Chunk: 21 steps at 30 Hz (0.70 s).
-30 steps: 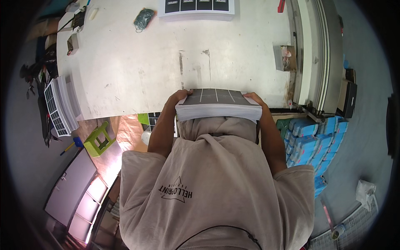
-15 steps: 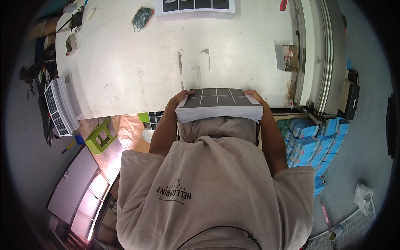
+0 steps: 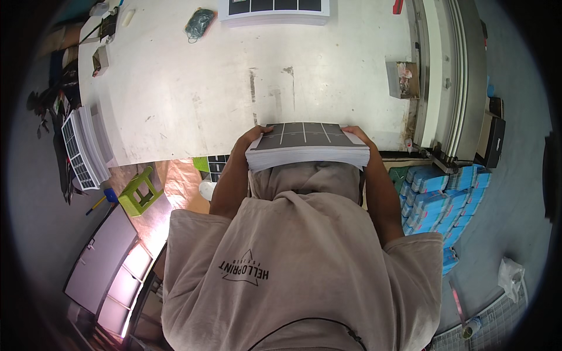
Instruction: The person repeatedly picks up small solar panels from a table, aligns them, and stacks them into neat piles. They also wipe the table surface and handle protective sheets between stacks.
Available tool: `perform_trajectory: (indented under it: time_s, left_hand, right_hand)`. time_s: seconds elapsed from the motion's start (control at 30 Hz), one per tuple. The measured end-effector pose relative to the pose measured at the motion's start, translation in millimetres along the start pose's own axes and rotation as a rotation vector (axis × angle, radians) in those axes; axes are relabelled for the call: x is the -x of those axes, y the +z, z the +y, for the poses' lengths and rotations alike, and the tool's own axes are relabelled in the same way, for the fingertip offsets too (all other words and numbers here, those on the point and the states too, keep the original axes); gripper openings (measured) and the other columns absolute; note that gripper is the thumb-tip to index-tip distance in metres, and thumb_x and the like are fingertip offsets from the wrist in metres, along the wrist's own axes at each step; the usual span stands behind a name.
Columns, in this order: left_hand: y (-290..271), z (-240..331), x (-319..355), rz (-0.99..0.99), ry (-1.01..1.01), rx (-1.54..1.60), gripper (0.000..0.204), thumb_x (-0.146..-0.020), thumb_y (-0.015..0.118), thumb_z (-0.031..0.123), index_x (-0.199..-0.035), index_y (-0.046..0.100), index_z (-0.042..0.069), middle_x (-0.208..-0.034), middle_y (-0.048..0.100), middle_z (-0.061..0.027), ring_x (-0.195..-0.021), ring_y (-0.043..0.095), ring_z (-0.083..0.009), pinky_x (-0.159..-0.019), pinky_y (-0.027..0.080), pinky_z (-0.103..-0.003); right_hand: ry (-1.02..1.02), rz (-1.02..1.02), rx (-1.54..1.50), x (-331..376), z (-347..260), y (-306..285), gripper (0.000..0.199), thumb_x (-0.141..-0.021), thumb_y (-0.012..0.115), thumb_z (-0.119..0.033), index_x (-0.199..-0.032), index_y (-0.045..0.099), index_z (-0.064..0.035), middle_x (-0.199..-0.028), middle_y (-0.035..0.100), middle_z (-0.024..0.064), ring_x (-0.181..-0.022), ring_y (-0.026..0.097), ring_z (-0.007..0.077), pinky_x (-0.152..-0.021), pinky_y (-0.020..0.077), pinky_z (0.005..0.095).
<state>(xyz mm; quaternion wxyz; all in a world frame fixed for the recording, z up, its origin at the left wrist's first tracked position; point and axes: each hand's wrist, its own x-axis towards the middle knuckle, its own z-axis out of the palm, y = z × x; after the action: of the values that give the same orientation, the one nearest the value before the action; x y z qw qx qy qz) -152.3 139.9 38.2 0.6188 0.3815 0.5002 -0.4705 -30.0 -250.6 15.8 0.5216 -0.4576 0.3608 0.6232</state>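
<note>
One thick stack of dark gridded sheets [image 3: 307, 146] at the near edge of the white bench [image 3: 193, 88], left hand [image 3: 253, 137] and right hand [image 3: 355, 133] each in a closed grip on its sides, second stack [image 3: 274, 10] at far edge, third stack [image 3: 84, 147] off the left end, one green stool [image 3: 136, 192] below.

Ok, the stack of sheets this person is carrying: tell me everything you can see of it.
The stack of printed sheets is a thick rectangular pile with white edges. Its top sheet is dark grey, split by thin pale lines into panels. It lies flat and level against the person's front, at the near edge of the white worktable. The left hand grips its left end and the right hand its right end, fingers curled over the top corners. The underside is hidden.
</note>
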Motion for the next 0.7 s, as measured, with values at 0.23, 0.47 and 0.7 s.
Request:
perform_trajectory:
  time_s: [0.23, 0.47, 0.7]
  left_hand:
    - [11, 18, 27, 0.079, 0.407, 0.033, 0.054, -0.093, 0.071, 0.039, -0.121, 0.062, -0.006, -0.103, 0.07, -0.0109, -0.083, 0.068, -0.018, -0.076, 0.055, -0.033]
    - [9, 65, 27, 0.187, 0.982, -0.046, 0.055, -0.093, 0.073, 0.03, -0.128, 0.054, -0.008, -0.112, 0.068, -0.0144, -0.102, 0.065, -0.0192, -0.091, 0.051, -0.033]
    - [-20, 39, -12, 0.837, 1.167, -0.112, 0.094, -0.085, 0.08, 0.034, -0.146, 0.027, -0.014, -0.144, 0.043, -0.0305, -0.128, 0.05, -0.0355, -0.107, 0.042, -0.042]
  right_hand:
    - [-0.275, 0.015, -0.163, 57, -35, 38, 0.042, -0.094, 0.063, -0.031, -0.123, 0.061, -0.0003, -0.105, 0.07, 0.0114, -0.089, 0.07, 0.0239, -0.08, 0.058, 0.0351]
    - [-0.635, 0.067, 0.146, 52, -95, 34, 0.047, -0.096, 0.069, -0.022, -0.131, 0.053, 0.0042, -0.118, 0.065, 0.0122, -0.105, 0.066, 0.0188, -0.089, 0.0537, 0.0328]
    - [-0.65, 0.727, 0.951, 30, -87, 12, 0.079, -0.084, 0.078, -0.047, -0.135, 0.05, 0.0072, -0.126, 0.061, 0.0249, -0.112, 0.063, 0.0314, -0.095, 0.0505, 0.0396]
